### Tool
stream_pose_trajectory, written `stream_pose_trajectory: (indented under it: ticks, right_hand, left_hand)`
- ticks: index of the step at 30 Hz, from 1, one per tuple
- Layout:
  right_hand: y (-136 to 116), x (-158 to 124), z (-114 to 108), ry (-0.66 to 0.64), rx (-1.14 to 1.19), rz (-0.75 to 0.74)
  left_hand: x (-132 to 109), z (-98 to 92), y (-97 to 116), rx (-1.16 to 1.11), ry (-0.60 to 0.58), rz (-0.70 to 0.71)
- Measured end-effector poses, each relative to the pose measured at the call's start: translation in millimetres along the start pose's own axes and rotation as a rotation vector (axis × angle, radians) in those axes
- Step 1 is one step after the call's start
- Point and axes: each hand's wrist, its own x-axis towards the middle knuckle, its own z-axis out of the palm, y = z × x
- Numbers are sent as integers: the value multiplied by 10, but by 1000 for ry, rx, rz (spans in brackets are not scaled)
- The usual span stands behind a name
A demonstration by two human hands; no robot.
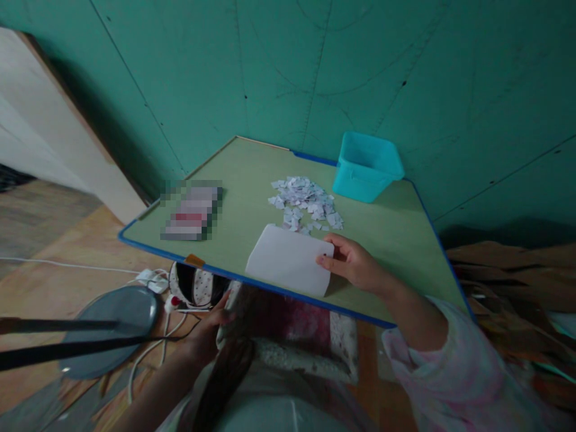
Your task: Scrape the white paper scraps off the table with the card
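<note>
Your right hand (pixel 351 261) pinches a white card (pixel 288 258) by its right edge, thumb on the near side and the other fingers behind. The card is at the middle of the bench (pixel 382 246)'s near edge, its lower side over the blue trim (pixel 288 289). Just beyond it, towards the far edge, you have a loose pile of small white paper scraps (pixel 303 198); whether the card touches the closest ones you cannot tell from here.

A turquoise bin (pixel 366 174) stands by the far right corner, right of the pile. Towards the left edge lies a flat rectangular object (pixel 193 213), its surface blurred out. An orange-brown patch (pixel 194 260) sits on the near edge, towards the near left corner.

Your left hand (pixel 207 330) is below the near edge, at the left side of a scuffed, white-rimmed container (pixel 297 354) with a reddish inside; whether its fingers are closed on the rim you cannot tell.
</note>
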Motion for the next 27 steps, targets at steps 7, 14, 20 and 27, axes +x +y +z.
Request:
stream_pose_trajectory:
  ticks: [7, 14, 20, 27]
  right_hand:
    - [1, 7, -5, -17, 47, 24]
    - [-75, 110, -233, 644, 326, -207]
    - [-58, 172, -396, 837, 450, -333]
    - [-49, 187, -360, 895, 482, -389]
  left_hand:
    - [75, -124, -78, 9, -16, 18]
    - [90, -202, -97, -2, 3, -24]
    - [20, -243, -2, 72, -19, 5]
    - [-162, -332, 125, 158, -23, -105]
